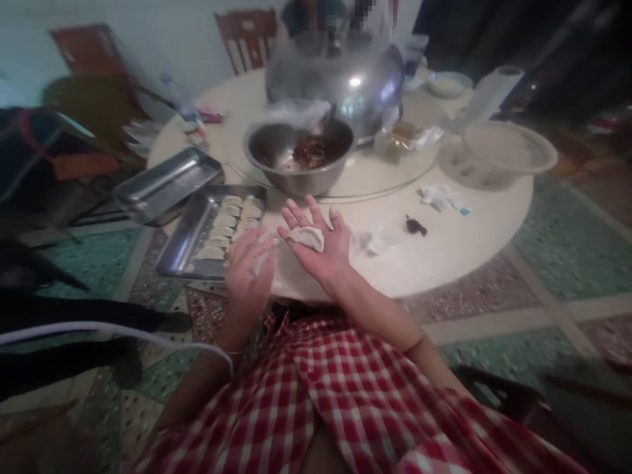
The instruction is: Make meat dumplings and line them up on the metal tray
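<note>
White dumpling (309, 237) atop splayed right grip (334, 254)

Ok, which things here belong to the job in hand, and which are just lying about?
Likely in use:
dumpling on the open right hand
tray holding dumplings
steel bowl with dark contents

Probably just lying about:
crumpled white scrap
dark scrap
clear-wrapped packet

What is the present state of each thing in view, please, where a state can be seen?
Right hand: open, palm up.
Dumpling: folded, resting on that palm.
Left hand: blurred, its grip unclear.
Dumpling tray: partly filled, folded dumplings in rows.
Second tray: uncovered.
Steel bowl: dark food showing inside.
Steel dome: underside hidden.
Wooden chair: upright.
</note>
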`<state>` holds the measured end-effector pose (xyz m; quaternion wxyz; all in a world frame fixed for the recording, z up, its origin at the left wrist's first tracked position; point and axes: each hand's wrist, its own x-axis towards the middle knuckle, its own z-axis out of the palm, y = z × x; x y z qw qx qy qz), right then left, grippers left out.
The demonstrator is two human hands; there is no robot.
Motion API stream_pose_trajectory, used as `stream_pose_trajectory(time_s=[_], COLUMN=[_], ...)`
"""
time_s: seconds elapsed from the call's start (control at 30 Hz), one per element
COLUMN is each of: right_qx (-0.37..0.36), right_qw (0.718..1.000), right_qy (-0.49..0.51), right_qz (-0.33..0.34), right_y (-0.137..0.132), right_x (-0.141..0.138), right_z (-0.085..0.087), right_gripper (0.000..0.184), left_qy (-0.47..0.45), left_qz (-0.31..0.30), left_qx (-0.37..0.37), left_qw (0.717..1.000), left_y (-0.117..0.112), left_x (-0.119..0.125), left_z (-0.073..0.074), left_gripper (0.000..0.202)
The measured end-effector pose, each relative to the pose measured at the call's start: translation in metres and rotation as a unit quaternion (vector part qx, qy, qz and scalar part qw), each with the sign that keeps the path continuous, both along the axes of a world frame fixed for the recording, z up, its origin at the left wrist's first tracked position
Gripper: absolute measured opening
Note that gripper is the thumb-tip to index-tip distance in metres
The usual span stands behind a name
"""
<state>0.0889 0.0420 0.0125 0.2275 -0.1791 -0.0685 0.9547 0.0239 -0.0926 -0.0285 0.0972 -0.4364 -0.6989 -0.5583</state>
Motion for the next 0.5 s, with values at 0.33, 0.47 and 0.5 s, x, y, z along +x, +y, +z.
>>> stream_pose_trajectory(time_s=[0.33,0.47,0.5], right_qx=[0.049,0.052,0.052], right_qw=[0.997,0.992,0.990], right_qy=[0.018,0.031,0.031], right_qz=[0.050,0.110,0.125], right_y=[-0.047,-0.082,-0.094], right_x=[-0.129,-0.183,-0.191], right_z=[0.037,0.034,0.032], right_gripper=[0.043,0.041,0.040], left_qy=[-0.463,-0.465,-0.467], left_qz=[0.077,0.107,0.113], left_qx=[0.337,0.385,0.393], left_qw=[0.816,0.790,0.784], left_y=[-0.046,-0.075,-0.081], left_x=[-0.017,-0.020,-0.020], left_z=[0.022,0.015,0.011], left_gripper=[0.040,0.045,0.044])
